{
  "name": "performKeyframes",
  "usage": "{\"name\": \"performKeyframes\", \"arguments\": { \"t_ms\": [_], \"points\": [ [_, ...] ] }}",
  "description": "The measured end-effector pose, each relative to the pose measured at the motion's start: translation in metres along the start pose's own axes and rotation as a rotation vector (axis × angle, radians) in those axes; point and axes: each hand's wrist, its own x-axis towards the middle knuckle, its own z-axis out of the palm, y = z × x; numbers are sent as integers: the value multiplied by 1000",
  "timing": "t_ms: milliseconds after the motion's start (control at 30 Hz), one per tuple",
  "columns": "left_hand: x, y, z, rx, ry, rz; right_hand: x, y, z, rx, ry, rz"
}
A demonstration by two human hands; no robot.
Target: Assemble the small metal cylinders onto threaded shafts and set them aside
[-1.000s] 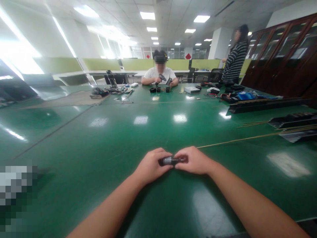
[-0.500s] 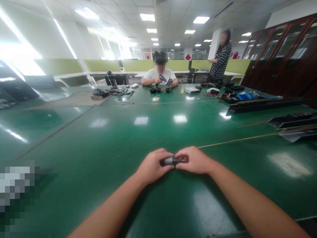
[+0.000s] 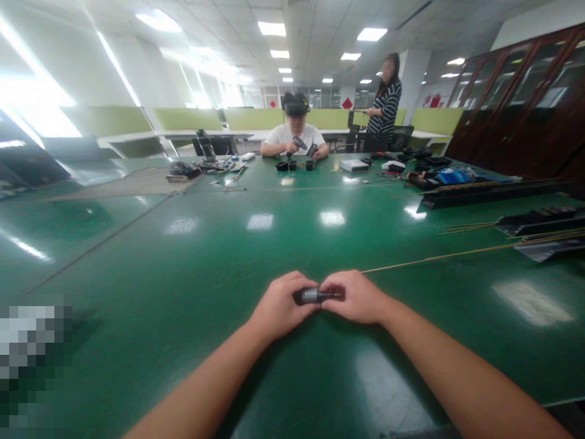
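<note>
A small power drill [image 3: 311,296] with a grey body lies across the space between my hands, low over the green table. Its dark, narrow front end points right. Around the rear of its body my left hand [image 3: 283,303] is closed, thumb on the near side and fingers on the far side. My right hand [image 3: 356,296] curls about the slim front end, with thumb and fingertips pinched close to where it meets the body. The underside of the drill and its handle are hidden from this angle.
Across the green table [image 3: 219,262] a seated person [image 3: 295,137] holds a drill and a dark block. Another person in stripes [image 3: 384,116] stands behind. Thin rods [image 3: 439,257] and black trays [image 3: 493,195] lie at right. Tools and parts [image 3: 210,161] line the far edge.
My hands and the drill have shifted only very slightly left; the grip looks the same. The standing person in the background has moved left.
</note>
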Motion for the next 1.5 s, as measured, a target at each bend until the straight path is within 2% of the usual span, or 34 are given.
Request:
{"name": "performKeyframes", "arguments": {
  "t_ms": [400,1500],
  "points": [
    [-1,2,-1,7,50,11,0,1,1,12,36,-1],
    [-1,1,-1,-9,47,-25,0,-1,-2,-24,11,30]
  ]
}}
